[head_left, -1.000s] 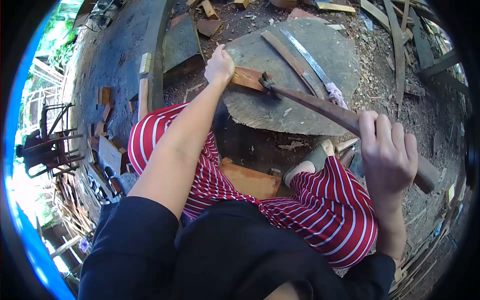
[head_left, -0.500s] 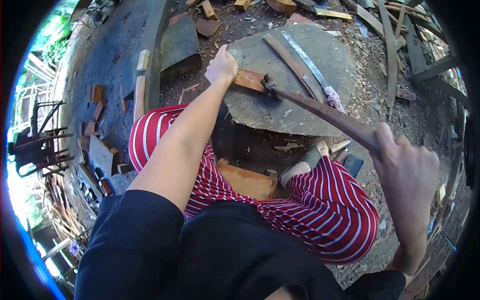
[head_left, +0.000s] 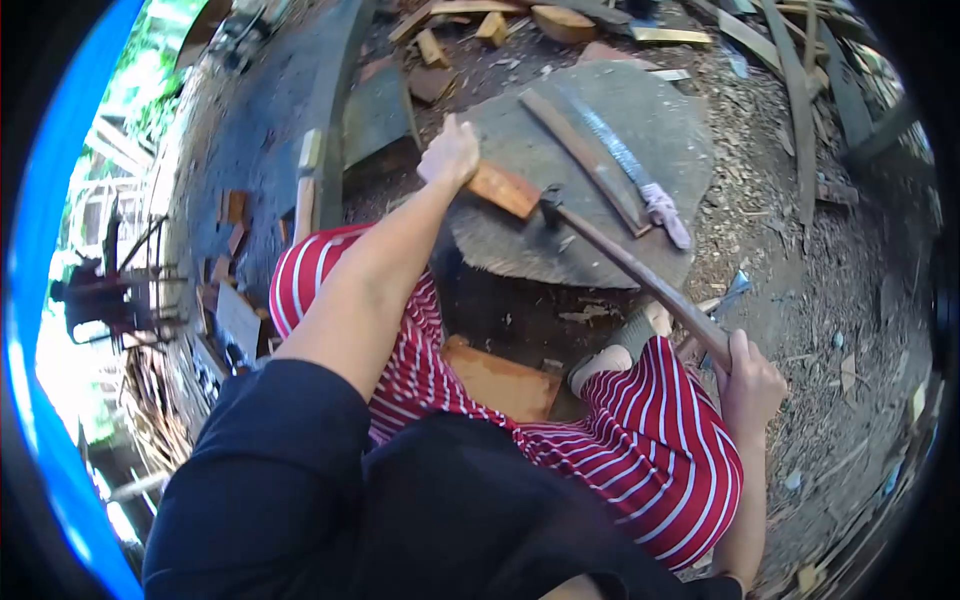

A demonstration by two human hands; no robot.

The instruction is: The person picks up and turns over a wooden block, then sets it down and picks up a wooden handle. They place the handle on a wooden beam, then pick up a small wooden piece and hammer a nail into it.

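Note:
My left hand (head_left: 450,152) is closed around the near-left end of a reddish-brown wood block (head_left: 503,189), which rests on a round tree stump (head_left: 550,252). My right hand (head_left: 750,380) grips the end of a long wooden handle belonging to an adze (head_left: 640,268). Its dark metal head sits right at the block's right end, low over the stump. Behind it on the stump lie a long wooden-handled tool (head_left: 575,150) and a narrow metal blade (head_left: 608,142) with a cloth-wrapped grip (head_left: 664,210).
A flat wooden board (head_left: 505,382) lies on the ground between my legs. To the left stand a light wooden handle (head_left: 305,205) and a dark chair (head_left: 105,300). Wood offcuts (head_left: 490,28) lie beyond the stump; long planks (head_left: 795,110) are at the right.
My right hand has moved down and left, and the adze handle now slopes more steeply. The adze head stays by the block's right end. My left hand keeps its hold.

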